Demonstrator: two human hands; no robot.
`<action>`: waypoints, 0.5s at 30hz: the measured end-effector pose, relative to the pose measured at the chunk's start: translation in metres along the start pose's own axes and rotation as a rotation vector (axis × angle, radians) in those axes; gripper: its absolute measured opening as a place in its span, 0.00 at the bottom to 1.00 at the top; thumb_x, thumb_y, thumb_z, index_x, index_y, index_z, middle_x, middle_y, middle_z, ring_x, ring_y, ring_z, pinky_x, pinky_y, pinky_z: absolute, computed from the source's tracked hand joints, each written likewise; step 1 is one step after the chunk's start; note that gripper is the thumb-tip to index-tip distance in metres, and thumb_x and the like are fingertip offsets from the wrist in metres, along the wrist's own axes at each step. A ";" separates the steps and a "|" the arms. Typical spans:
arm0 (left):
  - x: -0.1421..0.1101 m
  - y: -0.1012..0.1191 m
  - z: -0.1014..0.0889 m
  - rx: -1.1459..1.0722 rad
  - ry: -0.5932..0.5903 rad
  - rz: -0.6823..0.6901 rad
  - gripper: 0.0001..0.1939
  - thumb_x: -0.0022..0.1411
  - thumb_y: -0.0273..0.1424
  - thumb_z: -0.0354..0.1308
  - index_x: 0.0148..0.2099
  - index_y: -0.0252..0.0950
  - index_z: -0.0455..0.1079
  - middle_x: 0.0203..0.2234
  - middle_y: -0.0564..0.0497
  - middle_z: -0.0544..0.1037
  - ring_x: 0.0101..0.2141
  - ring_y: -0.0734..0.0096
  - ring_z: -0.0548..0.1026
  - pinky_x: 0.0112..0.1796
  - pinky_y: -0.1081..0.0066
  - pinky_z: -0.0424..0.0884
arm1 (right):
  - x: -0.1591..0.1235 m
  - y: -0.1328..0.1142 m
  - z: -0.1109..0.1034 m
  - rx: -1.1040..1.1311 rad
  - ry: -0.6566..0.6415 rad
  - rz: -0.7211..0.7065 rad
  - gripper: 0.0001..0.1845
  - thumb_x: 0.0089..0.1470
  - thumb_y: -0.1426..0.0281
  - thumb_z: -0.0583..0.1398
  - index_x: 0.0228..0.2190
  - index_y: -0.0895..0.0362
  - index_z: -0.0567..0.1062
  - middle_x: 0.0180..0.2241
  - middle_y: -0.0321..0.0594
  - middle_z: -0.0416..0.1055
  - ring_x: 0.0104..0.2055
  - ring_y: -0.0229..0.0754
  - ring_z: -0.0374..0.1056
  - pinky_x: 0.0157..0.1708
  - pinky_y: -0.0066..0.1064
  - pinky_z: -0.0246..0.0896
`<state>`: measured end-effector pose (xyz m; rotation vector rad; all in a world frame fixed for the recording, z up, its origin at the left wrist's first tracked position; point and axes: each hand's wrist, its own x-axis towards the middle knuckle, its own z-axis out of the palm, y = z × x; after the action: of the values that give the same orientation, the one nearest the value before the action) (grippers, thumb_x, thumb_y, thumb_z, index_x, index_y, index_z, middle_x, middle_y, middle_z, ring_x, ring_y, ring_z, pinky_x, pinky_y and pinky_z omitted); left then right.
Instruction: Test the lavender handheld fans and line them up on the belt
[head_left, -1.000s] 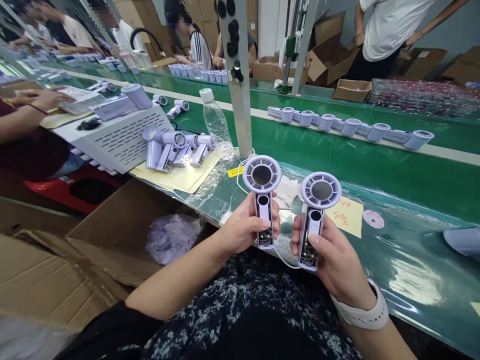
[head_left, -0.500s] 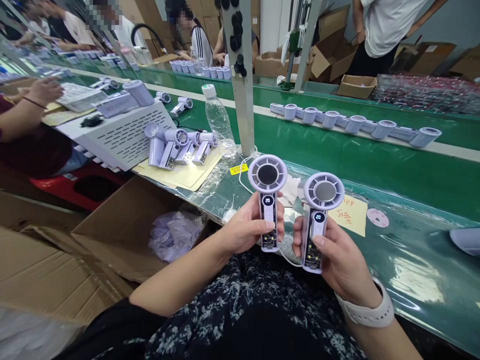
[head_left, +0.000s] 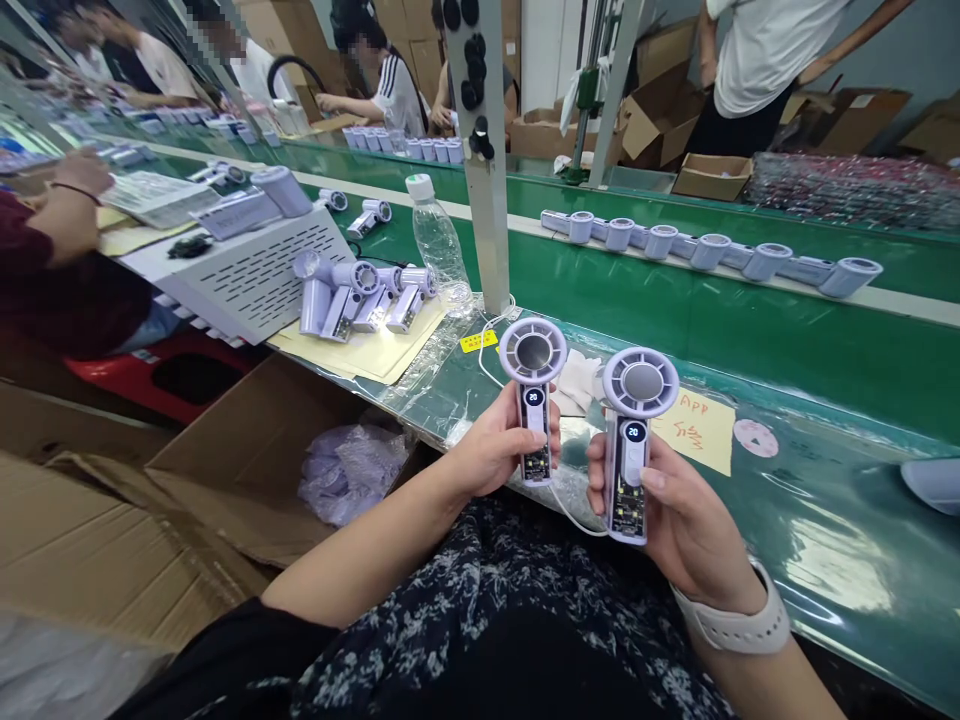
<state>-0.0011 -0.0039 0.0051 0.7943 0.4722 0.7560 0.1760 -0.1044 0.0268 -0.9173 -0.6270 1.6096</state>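
My left hand [head_left: 491, 446] is closed round the handle of a lilac handheld fan [head_left: 533, 352], its thumb on the front near the button. A second fan of the same kind [head_left: 642, 382] is gripped in my right hand [head_left: 686, 510], the thumb at the edge of its front panel. Both fans stand upright with their round heads up, and each small display reads 20. Circuit boards show in the lower handles. A white cable [head_left: 577, 522] hangs between the two fans. Behind them lie a white cloth [head_left: 579, 382] and a yellow note with red writing [head_left: 701, 430].
Several fans [head_left: 375, 300] lie on yellow paper at the left, beside a slotted metal box [head_left: 262, 270] and a plastic bottle [head_left: 439, 240]. A metal post [head_left: 484, 200] rises ahead. More fans [head_left: 660, 242] line the green belt. An open carton [head_left: 225, 450] stands below left.
The left fan has tilted and moved slightly up. My right thumb has slid from the right fan's button towards the panel's edge. A co-worker's arm across the belt has stretched out leftward.
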 end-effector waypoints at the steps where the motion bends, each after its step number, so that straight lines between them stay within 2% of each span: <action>1: 0.001 -0.001 0.000 -0.001 0.010 -0.003 0.27 0.52 0.31 0.69 0.51 0.36 0.61 0.32 0.53 0.72 0.29 0.73 0.73 0.29 0.70 0.74 | 0.000 0.001 0.000 0.007 0.016 -0.004 0.16 0.56 0.60 0.67 0.42 0.56 0.78 0.34 0.42 0.76 0.30 0.39 0.71 0.30 0.28 0.71; 5: 0.000 -0.004 -0.001 0.008 0.079 0.002 0.25 0.55 0.35 0.68 0.49 0.37 0.60 0.31 0.55 0.71 0.27 0.75 0.72 0.27 0.72 0.72 | 0.001 0.003 0.001 0.015 0.116 -0.048 0.12 0.57 0.62 0.67 0.40 0.54 0.77 0.34 0.40 0.75 0.26 0.37 0.69 0.24 0.27 0.70; 10: -0.005 -0.002 0.002 -0.032 -0.072 0.009 0.25 0.56 0.36 0.69 0.50 0.37 0.62 0.32 0.54 0.72 0.27 0.74 0.73 0.27 0.72 0.73 | -0.002 -0.002 0.002 0.005 0.106 -0.064 0.13 0.55 0.62 0.68 0.40 0.54 0.77 0.35 0.41 0.75 0.26 0.38 0.69 0.22 0.27 0.69; 15: -0.004 0.006 0.008 0.032 -0.092 0.059 0.22 0.59 0.37 0.68 0.49 0.37 0.62 0.32 0.53 0.72 0.27 0.74 0.73 0.28 0.72 0.74 | -0.001 -0.005 0.002 0.044 0.089 -0.074 0.10 0.57 0.61 0.66 0.37 0.54 0.78 0.35 0.41 0.75 0.28 0.39 0.69 0.25 0.29 0.70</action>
<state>-0.0012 -0.0073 0.0148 0.8723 0.3808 0.7645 0.1770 -0.1038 0.0325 -0.9176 -0.5554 1.5030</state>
